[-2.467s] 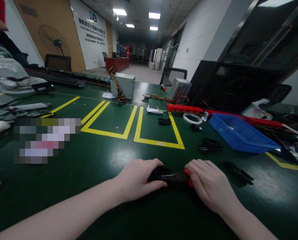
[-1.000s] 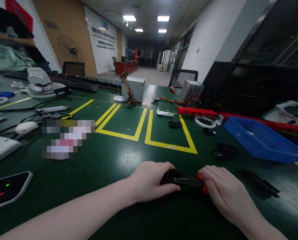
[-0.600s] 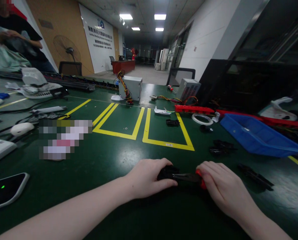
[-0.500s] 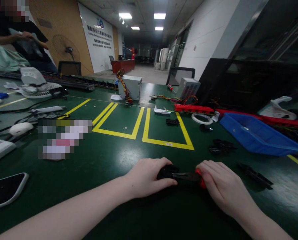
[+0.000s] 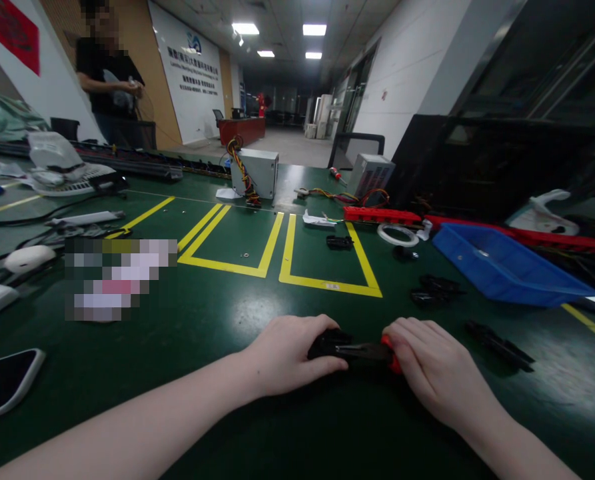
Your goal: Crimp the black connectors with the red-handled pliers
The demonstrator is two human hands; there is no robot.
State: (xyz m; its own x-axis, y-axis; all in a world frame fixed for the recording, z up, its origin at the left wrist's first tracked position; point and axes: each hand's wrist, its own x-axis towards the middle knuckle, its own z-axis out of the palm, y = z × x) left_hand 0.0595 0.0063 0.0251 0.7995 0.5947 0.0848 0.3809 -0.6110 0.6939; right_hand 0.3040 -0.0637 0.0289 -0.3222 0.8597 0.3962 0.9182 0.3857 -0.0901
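My left hand (image 5: 294,353) is closed around a black plastic part (image 5: 322,345), gripping it between thumb and fingers just above the green tabletop. From the right, my right hand (image 5: 430,360) wraps round the red handles of a pair of pliers (image 5: 366,351). The pliers' narrow dark jaws reach to the black part and meet it beside my left thumb. My fingers cover most of the handles, and whether the jaws bite on the part or lie against it I cannot tell.
Other black parts (image 5: 500,345) lie to the right, near a blue bin (image 5: 507,267). Two metal power supply boxes (image 5: 264,173) with cables stand farther back. A phone (image 5: 7,383) rests at the left. Across the table a person (image 5: 110,87) stands holding something.
The view has shifted slightly, and the person in the back now appears farther right. My hands keep the same hold on the pliers and black part.
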